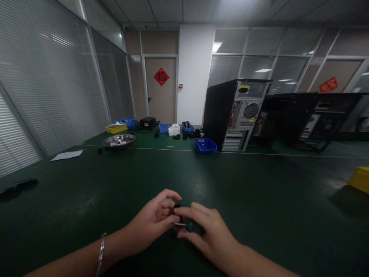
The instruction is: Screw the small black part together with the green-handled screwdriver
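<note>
Near the front of the green tabletop, my left hand and my right hand meet over a small dark piece with a thin metallic strip. Its kind I cannot make out, since fingers cover much of it. The left thumb presses at the strip's left end, with the other fingers curled behind. From the right side, my right thumb and forefinger pinch around the same piece. A silvery bracelet circles my left wrist.
At the back stand a metal bowl, a yellow tray, a blue bin and a white device. Black computer towers rise at the right. White paper and a dark elongated object lie left; a yellow container sits far right.
</note>
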A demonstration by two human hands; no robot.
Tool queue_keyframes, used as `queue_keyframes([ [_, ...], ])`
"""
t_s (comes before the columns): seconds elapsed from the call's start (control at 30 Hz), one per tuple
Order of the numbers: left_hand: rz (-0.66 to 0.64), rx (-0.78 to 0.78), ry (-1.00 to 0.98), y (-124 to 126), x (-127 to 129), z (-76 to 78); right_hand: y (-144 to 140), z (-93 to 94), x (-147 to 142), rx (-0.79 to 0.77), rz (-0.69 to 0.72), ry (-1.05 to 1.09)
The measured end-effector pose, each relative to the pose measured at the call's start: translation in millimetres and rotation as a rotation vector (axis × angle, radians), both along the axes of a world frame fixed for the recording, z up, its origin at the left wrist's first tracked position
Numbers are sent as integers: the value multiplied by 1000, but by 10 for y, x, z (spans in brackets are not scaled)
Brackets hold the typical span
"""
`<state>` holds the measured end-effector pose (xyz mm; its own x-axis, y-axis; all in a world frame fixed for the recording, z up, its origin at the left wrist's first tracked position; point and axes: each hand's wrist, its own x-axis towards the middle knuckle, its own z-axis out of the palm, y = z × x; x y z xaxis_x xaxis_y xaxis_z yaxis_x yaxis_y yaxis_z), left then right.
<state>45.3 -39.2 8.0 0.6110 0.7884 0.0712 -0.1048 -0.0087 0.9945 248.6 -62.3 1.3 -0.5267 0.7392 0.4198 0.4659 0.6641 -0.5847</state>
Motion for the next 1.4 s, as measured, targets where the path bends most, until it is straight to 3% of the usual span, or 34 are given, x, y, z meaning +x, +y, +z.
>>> queue_keyframes([
  [0.1, 209, 13, -1, 129, -72, 28, 11, 16, 30, -25, -5, 47],
  [0.27, 716, 44, -157, 533, -380, 1, 25, 43, 39, -81, -41, 51],
  [0.43, 909, 34, -210, 864, -753, -94, 13, 67, 31, -122, 14, 28],
  [0.6, 1006, 31, -251, 989, -920, -177, 7, 101, 31, -155, 28, 7],
  [0.8, 1010, 21, -257, 996, -909, -186, 6, 106, 17, -153, 34, 10],
  [1.07, 918, -17, -199, 879, -791, -70, 0, 81, 23, -180, 39, 17],
  [1.23, 669, -59, -130, 616, -483, 8, 18, 60, 21, -156, 22, 33],
  [1.4, 392, -50, -58, 374, -235, -24, 66, 38, 14, -134, -56, 83],
])
